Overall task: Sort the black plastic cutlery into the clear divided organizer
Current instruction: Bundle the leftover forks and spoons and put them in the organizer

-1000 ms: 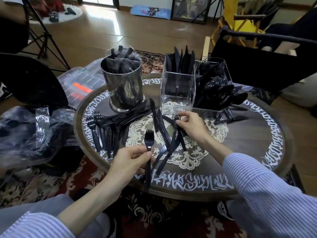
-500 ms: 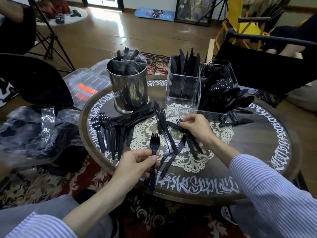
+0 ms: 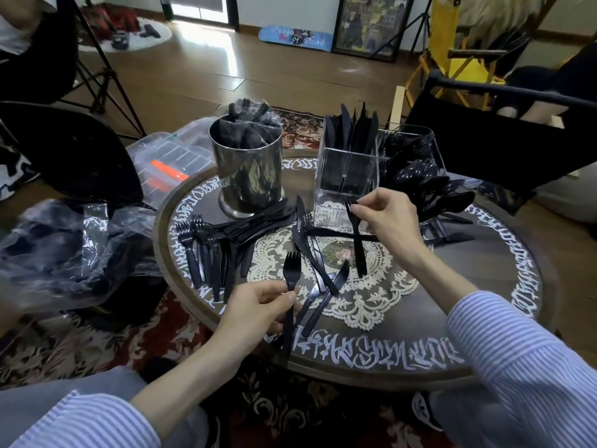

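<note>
While hands grip: two forks (image 3: 291, 275), lifted.

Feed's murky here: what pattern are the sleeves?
The sleeves have thin blue and white stripes, clearest on the right arm in the head view.

You have daylight entering from the doorway (image 3: 203, 8) at the far end, leaving a bright glare streak on the wooden floor (image 3: 232, 63). The worktop (image 3: 504, 260) sits evenly lit, with soft shadows. The metal cup (image 3: 247, 176) shows dull reflections. Wide-angle distortion bends your frame edges, and the plastic bag (image 3: 64, 247) at left looks smeared.
</note>
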